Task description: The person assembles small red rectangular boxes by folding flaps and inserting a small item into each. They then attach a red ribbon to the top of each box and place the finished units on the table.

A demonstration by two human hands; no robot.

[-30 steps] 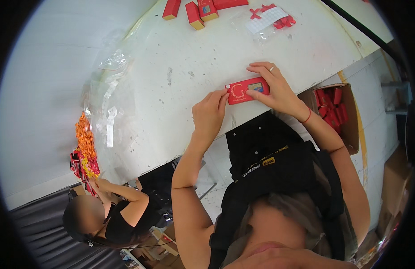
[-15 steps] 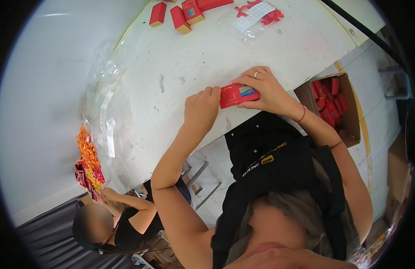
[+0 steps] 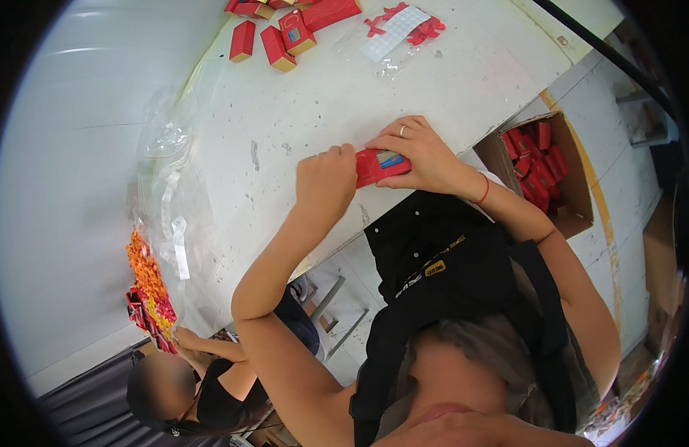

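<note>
A small red carton (image 3: 372, 168) with a blue-and-silver picture panel lies on its side between my two hands, just above the near edge of the white table. My left hand (image 3: 326, 182) is closed on the carton's left end, its curled fingers covering that end flap. At the other end, my right hand (image 3: 420, 155) grips the carton between the thumb below and the fingers above. A ring and a red cord bracelet are on that hand and wrist. What the fingertips do under the left end is hidden.
Several red-and-gold cartons (image 3: 279, 48) lie at the table's far side. Near them is a clear bag (image 3: 389, 37) with red bows and a white sticker sheet. An open cardboard box (image 3: 583, 194) of red cartons stands right. Lower left, another person handles orange and yellow pieces (image 3: 145, 261).
The whole view has shifted a little, with the table things now further left. My left fingers have come further over the carton's left end; both hands still hold it.
</note>
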